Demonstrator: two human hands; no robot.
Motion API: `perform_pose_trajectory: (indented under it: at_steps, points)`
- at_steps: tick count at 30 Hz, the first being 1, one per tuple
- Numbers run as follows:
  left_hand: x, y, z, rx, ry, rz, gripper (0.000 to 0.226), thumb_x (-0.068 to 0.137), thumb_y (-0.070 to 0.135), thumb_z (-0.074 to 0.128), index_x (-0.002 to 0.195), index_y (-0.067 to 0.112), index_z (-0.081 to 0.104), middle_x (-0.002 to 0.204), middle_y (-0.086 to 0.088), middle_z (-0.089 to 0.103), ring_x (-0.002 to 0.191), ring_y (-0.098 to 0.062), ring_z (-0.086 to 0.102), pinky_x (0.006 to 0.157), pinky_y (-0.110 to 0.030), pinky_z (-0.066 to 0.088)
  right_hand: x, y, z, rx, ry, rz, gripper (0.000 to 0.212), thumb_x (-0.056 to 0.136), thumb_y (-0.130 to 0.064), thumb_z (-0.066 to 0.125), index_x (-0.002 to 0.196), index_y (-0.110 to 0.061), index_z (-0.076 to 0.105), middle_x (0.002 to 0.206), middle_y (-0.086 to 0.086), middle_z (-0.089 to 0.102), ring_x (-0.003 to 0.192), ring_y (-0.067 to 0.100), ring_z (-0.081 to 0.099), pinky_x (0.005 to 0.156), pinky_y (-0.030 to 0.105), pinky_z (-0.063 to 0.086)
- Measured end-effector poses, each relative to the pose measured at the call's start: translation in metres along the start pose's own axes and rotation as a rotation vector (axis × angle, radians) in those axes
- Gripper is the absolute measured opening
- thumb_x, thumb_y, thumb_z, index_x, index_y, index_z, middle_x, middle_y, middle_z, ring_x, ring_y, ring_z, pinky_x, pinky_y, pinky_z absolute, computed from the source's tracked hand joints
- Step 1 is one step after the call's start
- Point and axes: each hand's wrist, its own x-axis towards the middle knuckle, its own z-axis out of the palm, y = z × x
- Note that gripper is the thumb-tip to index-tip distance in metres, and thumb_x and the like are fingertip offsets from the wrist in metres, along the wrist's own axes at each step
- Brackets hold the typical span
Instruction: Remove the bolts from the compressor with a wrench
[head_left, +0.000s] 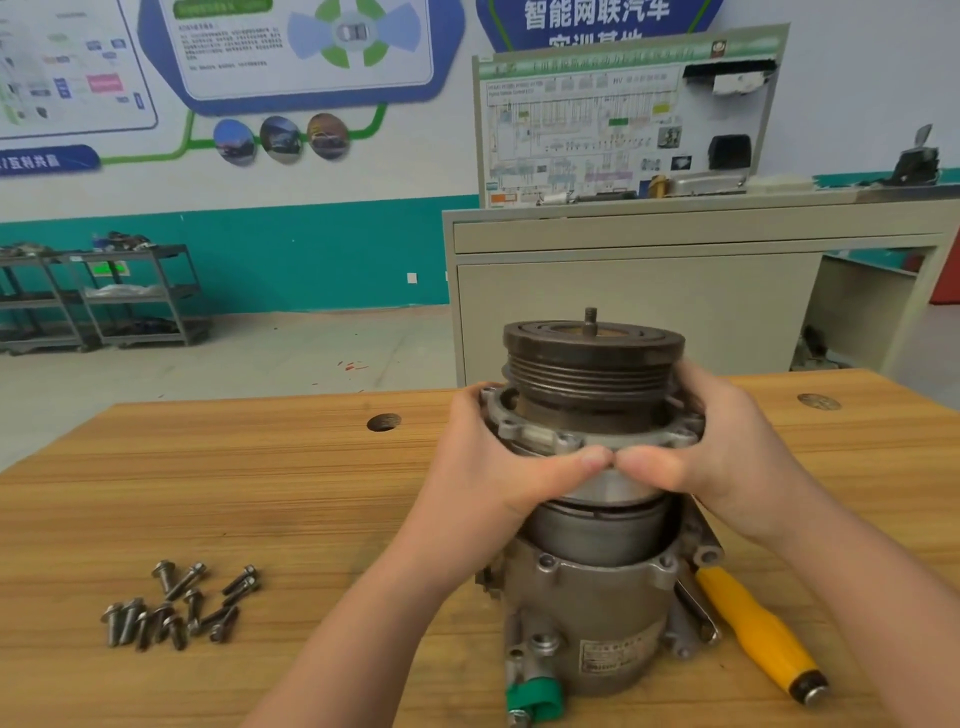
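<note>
Bolts (182, 605) piled loose near-left on the wooden table (311, 493). Compressor (592, 519) stands upright near-centre; left hand (483, 462) and right hand (711, 457) both wrap its front housing (587, 436), thumbs touching. Yellow-handled tool (763, 634) lies just right.

1. A grey metal compressor (597, 587) stands upright on the bench, dark grooved pulley on top, its front section raised off the body.
2. Loose bolts (176, 605) lie heaped to its left.
3. A yellow-handled wrench (758, 631) lies just right of the compressor's base.
</note>
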Motion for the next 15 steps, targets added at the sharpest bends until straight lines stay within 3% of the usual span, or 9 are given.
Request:
perform_pose_trajectory:
  at_steps: [2,4,6,8,11,15]
  points:
    - [0.004,0.005,0.002,-0.002,-0.002,0.040,0.040,0.061,0.034,0.085,0.096,0.045,0.070,0.084,0.035,0.067,0.084,0.014,0.064,0.065,-0.002,0.046,0.006,0.000,0.003,0.005,0.034,0.017,0.068,0.049,-0.045,0.078,0.112,-0.027,0.062,0.105,-0.015,0.072,0.100,0.002,0.066,0.075,0.012,0.051]
    - [0.007,0.008,0.004,-0.029,0.015,0.052,0.033,0.063,0.040,0.075,0.084,0.063,0.066,0.084,0.029,0.071,0.081,0.010,0.067,0.064,-0.004,0.047,0.011,0.002,0.006,0.024,0.053,0.055,0.067,0.052,-0.048,0.079,0.113,-0.025,0.064,0.107,-0.007,0.073,0.102,0.011,0.068,0.081,0.025,0.054]
    - [0.011,0.005,0.004,-0.086,0.052,0.011,0.025,0.061,0.047,0.075,0.083,0.056,0.070,0.087,0.018,0.074,0.081,0.001,0.070,0.063,-0.009,0.050,0.018,0.005,0.007,0.057,0.066,0.088,0.065,0.054,-0.047,0.080,0.111,-0.020,0.066,0.106,0.000,0.074,0.101,0.018,0.069,0.085,0.038,0.054]
    - [0.015,0.000,0.001,-0.166,0.069,-0.067,0.023,0.060,0.051,0.080,0.082,0.047,0.073,0.087,0.009,0.076,0.081,-0.007,0.073,0.062,-0.015,0.054,0.025,0.007,0.008,0.102,0.077,0.124,0.061,0.055,-0.044,0.081,0.108,-0.016,0.068,0.103,0.006,0.074,0.097,0.023,0.071,0.083,0.041,0.055]
    - [0.023,0.003,-0.001,-0.264,0.126,-0.219,0.047,0.053,0.056,0.085,0.083,0.020,0.077,0.086,-0.002,0.077,0.080,-0.016,0.074,0.060,-0.021,0.056,0.039,0.006,0.009,0.215,0.078,0.207,0.061,0.054,-0.040,0.084,0.104,-0.009,0.069,0.098,0.011,0.075,0.091,0.026,0.073,0.071,0.033,0.058]
    - [0.042,0.017,-0.005,-0.384,0.189,-0.452,0.087,0.037,0.063,0.084,0.103,0.009,0.068,0.086,-0.008,0.076,0.076,-0.021,0.075,0.054,-0.026,0.056,0.063,-0.006,0.015,0.211,0.089,0.396,0.076,0.039,-0.045,0.091,0.097,-0.002,0.069,0.088,0.013,0.075,0.078,0.028,0.074,0.062,0.032,0.058]
